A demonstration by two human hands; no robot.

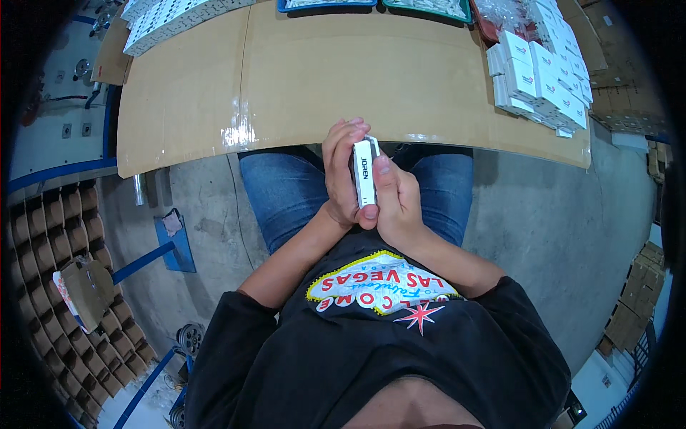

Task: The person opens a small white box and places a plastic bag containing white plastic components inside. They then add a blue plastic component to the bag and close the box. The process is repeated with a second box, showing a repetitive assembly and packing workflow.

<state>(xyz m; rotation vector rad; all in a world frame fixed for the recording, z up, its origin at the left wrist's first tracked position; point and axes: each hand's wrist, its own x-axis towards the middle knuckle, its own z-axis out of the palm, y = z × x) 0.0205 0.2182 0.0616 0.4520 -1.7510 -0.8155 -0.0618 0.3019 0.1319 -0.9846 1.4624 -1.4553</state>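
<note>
Between my two hands, just in front of the table's near edge and above my lap, is a small white box (365,179) with dark lettering along its narrow side. My left hand (339,168) wraps the box from the left, its fingers pointing away from me and its thumb near the box's lower end. From the right, my right hand (400,196) closes on the same box, thumb pressed along its side. The far end of the box shows a slim dark edge; its broad faces are hidden by my palms.
A cardboard-covered table (343,86) spans ahead. Stacked white boxes (536,79) stand at its right, more white boxes (179,25) at far left. A blue tray (327,7) and a green tray (429,10) sit at the back. A cardboard divider grid (71,286) lies lower left.
</note>
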